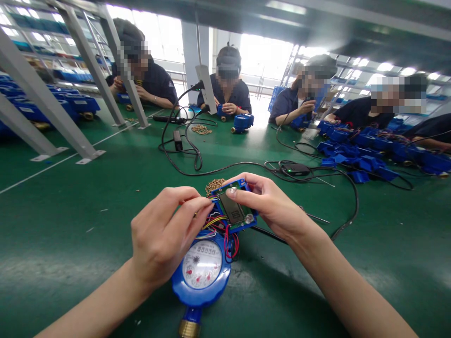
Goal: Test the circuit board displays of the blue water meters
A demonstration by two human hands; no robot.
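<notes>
One broad green desk [88,202] carries everything here, with people in dark tops seated along its far side. Blue casings [369,145] lie heaped at the far right, and a black cable [225,167] curves across the middle. Nearer, between the forearms, is the blue meter [211,293], dial up, its brass end pointing towards the wearer.

The right hand [273,204] is partly closed around the circuit board [230,206], thumb on its face and fingers behind, holding it tilted just beyond the dial. The left hand [158,234] is drawn into a narrow pinch, fingertips together on the coloured wires [214,199] at the board's left edge. Red wires [227,244] loop beside the dial, and small brass screws [214,184] lie heaped just behind the board.

Good handling here would mean keeping the board steady by its blue rim — the thumb light, away from the display — while the left fingers work close to the wire ends. Leave slack in the loops, pull gently, and keep strands from snagging or getting trapped under the board's edge.
</notes>
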